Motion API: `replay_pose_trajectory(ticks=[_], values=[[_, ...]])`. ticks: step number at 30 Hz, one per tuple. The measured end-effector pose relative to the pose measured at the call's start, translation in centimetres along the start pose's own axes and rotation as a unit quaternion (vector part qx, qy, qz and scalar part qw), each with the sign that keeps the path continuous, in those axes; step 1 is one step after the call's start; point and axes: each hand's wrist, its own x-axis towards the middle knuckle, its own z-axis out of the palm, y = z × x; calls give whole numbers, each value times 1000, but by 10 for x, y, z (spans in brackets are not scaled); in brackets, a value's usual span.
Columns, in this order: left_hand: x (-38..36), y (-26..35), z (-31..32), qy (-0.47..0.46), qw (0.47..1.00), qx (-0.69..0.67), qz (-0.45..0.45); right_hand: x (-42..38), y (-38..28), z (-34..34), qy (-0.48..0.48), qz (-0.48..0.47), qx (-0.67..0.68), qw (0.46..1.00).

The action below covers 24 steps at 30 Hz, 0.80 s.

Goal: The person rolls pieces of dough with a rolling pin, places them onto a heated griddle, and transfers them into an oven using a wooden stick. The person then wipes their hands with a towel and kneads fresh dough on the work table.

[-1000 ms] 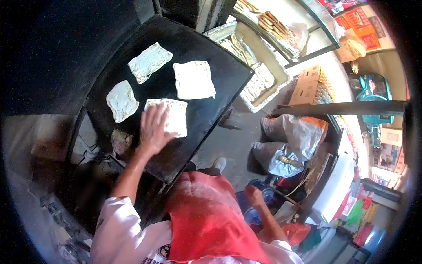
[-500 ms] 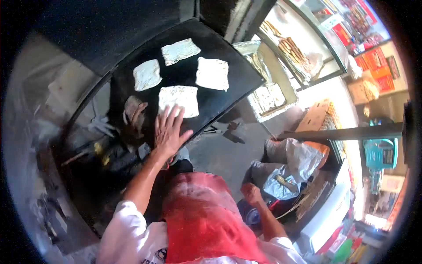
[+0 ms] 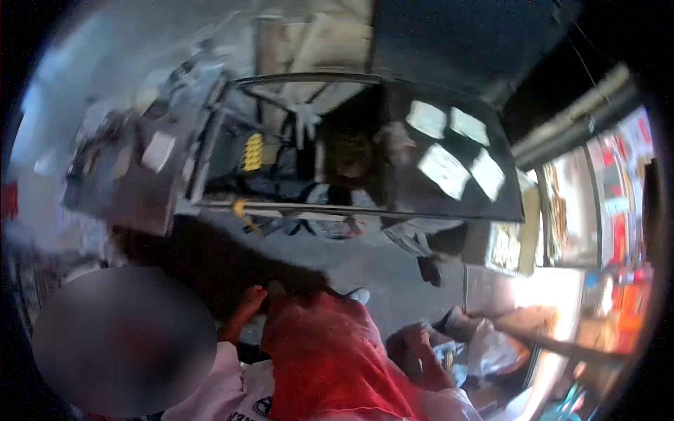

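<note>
My left hand [image 3: 253, 298] hangs beside the red apron [image 3: 330, 351], away from the griddle. Its fingers look loosely curled, and I see nothing in them. On the apron's other side, my right hand [image 3: 424, 338] is low, near a plastic bag [image 3: 495, 349]; blur hides how its fingers lie. Several flat, pale squares of dough lie on the black griddle [image 3: 414, 186] at the upper right; one piece of dough [image 3: 444, 170] is nearest its front edge. Neither hand touches them.
Left of the griddle, an open metal frame [image 3: 295, 207] holds a yellow object [image 3: 252, 152]. A dark table [image 3: 130, 200] with a white sheet-like piece [image 3: 159, 151] stands farther left. A tray [image 3: 504, 247] sits right of the griddle. A grey blurred oval covers the lower left.
My left hand has left the dough piece at the griddle's front and dropped to my side. The view has swung left, so the griddle now appears farther right and more distant.
</note>
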Motion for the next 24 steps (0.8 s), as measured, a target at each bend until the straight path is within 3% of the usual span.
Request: replay_pose_trajectory(ticks=[1,3,5,6,7,8,9,10,11,12,13,14,15,16,17,18,19,20,21,23,24], values=[[-3,-76,-13,31,998,-43,-20,35,-17,2,-26,-132,-150,979],[5,-171,-19,68,990,-121,11,48,-77,-37,-27,-152,-137,979],[-14,-221,-38,101,985,-138,0,67,-141,-64,-62,8,177,982],[-26,-243,-44,117,983,-139,-4,81,-170,-63,3,-115,-38,993],[-34,-273,-47,132,981,-142,-14,86,-204,-68,-2,-129,-57,990],[-46,-301,-52,155,974,-168,-9,94,-245,-66,-13,-72,182,981],[-54,-338,-53,180,963,-203,0,101,-291,-64,-27,-9,413,910],[-63,-382,-48,214,908,-346,95,101,-346,-79,-32,-19,406,913],[-71,-420,-44,169,680,-649,296,92,-412,-112,-47,-131,174,975],[-80,-446,-44,124,550,-727,392,88,-467,-134,-54,-234,-71,968],[-84,-457,-55,133,546,-727,394,87,-504,-134,-55,-241,-77,966],[-90,-463,-63,199,697,-586,361,87,-536,-133,-37,-290,30,956],[-89,-473,-66,255,815,-421,307,95,-562,-127,-20,-333,133,933],[-103,-477,-71,297,897,-236,227,109,-581,-122,-31,-340,125,932],[-121,-482,-75,320,938,-40,130,126,-601,-115,19,-440,26,897],[-141,-485,-82,320,934,159,25,138,-623,-109,69,-532,-68,841],[-150,-472,-90,299,950,81,-18,133,-658,-126,163,-647,11,745],[-151,-458,-102,281,952,-107,-54,130,-691,-133,121,-586,54,799],[-152,-443,-116,267,905,-322,-80,130,-721,-134,80,-516,95,848],[-154,-416,-151,236,752,-612,-64,151,-783,-146,34,-520,105,847],[-151,-404,-175,221,701,-676,-55,155,-820,-153,44,-490,124,862]])
